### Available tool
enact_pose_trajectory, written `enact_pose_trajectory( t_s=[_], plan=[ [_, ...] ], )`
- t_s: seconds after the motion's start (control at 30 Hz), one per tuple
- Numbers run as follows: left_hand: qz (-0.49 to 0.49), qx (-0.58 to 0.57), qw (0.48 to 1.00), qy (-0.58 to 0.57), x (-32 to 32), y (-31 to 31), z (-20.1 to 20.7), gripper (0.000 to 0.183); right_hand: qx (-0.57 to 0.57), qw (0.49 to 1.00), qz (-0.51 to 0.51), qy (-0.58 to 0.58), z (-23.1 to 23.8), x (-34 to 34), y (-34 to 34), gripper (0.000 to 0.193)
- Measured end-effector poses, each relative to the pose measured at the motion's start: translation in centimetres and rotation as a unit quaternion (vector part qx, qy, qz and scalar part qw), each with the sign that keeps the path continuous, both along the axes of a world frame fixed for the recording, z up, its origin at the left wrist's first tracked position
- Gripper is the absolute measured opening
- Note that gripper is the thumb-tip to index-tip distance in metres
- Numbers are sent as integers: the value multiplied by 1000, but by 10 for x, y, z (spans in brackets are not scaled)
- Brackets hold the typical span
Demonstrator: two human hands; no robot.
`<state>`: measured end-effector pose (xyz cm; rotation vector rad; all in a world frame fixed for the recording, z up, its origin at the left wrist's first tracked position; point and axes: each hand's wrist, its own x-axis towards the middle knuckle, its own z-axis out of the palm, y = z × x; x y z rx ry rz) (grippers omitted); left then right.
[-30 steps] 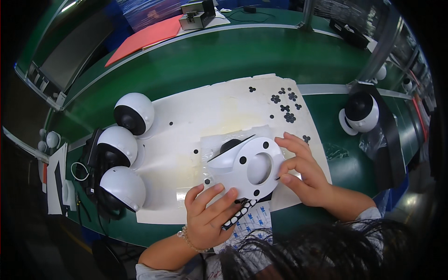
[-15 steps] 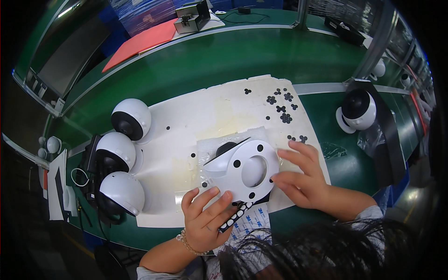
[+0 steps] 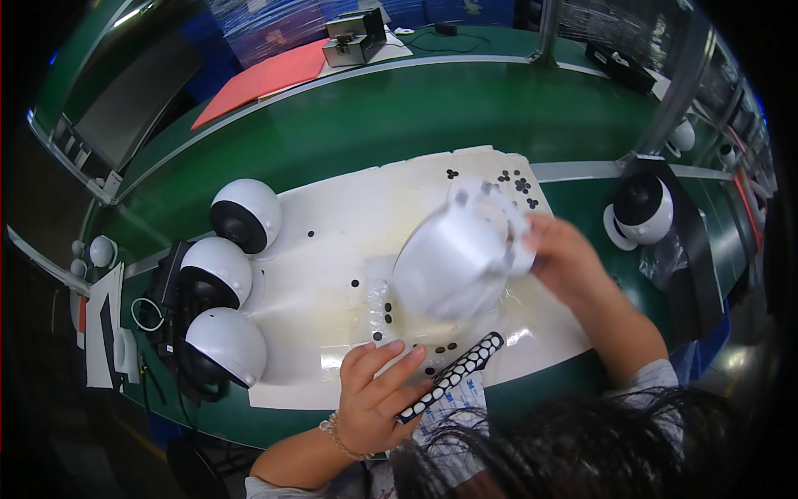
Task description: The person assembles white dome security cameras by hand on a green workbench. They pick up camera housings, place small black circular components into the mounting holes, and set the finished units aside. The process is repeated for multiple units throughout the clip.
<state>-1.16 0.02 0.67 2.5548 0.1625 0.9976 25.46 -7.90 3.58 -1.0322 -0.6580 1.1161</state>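
My right hand (image 3: 569, 262) grips a white ball-shaped security camera (image 3: 449, 266) by its round base, lifted over the worktop and smeared by motion. Dark dots show faintly on that base. Low in the middle, my left hand (image 3: 374, 395) holds a black strip with rows of white round spots (image 3: 457, 374) between thumb and fingers; its other fingers point forward. Below the strip lies white backing paper with blue print (image 3: 449, 416). Several loose black round pads (image 3: 388, 318) lie on and around a clear plastic-wrapped pad (image 3: 378, 295) under the camera.
Cream cardboard (image 3: 332, 216) covers the middle of the green bench (image 3: 399, 108). Along its left side stand three white-and-black cameras (image 3: 224, 345). Another camera (image 3: 640, 208) stands at the right beside a black panel (image 3: 694, 249). Clusters of black pads (image 3: 522, 185) lie at the far right.
My right hand has closed on the camera and raised it off the wrapped pad, turning it away from where it lay. The left hand stays nearly in place with the strip.
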Motion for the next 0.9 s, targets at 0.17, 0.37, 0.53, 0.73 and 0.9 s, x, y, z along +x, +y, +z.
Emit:
enact_pose_trajectory(
  t_s=[0.17,0.37,0.53,0.73,0.9],
  plan=[
    [-20,-8,1000,2,-1,-2,6,20,-10,884,-256,-391,-20,74,55,20],
    [-57,-21,998,24,1,3,9,21,-182,454,-253,-835,-59,144,79,22],
    [-92,-88,991,47,1,5,3,39,-282,621,-182,-709,-58,121,67,41],
    [-127,-127,976,126,0,2,-5,58,-287,632,-207,-689,-73,83,-55,57],
    [-145,-156,970,116,8,-1,5,60,-318,541,-314,-713,-81,108,-115,47]
  ],
)
